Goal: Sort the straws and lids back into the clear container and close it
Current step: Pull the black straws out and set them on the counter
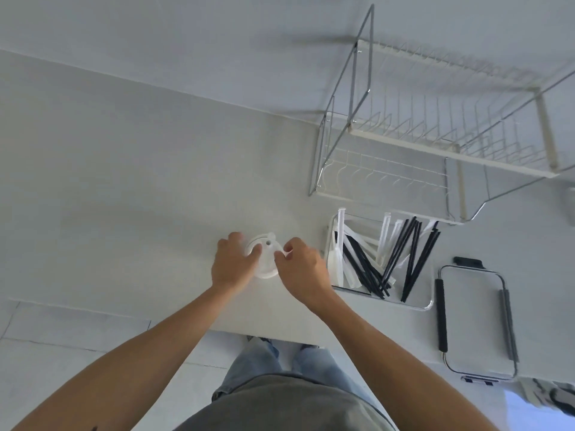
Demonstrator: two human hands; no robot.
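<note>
Stack of round translucent white plastic cup lids [264,259] sits on the pale grey surface [124,197] near its front edge, just left of frame centre; top lid shows a small dark hole and a tab at its 1 o'clock rim. Left hand [231,262] lies over the stack's 9 o'clock side, fingers [255,250] curled down onto the top lid and round its rim, holding it. Right hand [303,267] is at the stack's 3 o'clock side, thumb and forefinger pinched narrow on the lid rim or a thin white piece there; cannot tell which. Just beside the right hand, at 3 o'clock from the lids, stands the clear rectangular plastic container [417,304], open-topped, holding slim black straws [407,259] and white paper-wrapped straws [341,241], all leaning at mixed angles, several poking above the rim. Further at 3 o'clock, apart from the container, lies the clear rectangular container lid with black clip handles [476,318], flat on the surface. At 1 o'clock from the lids, against the white wall, stands a two-tier white and chrome wire dish rack [435,135]. At 6 o'clock, below the surface edge: grey shirt, blue jeans, pale tiled floor.
</note>
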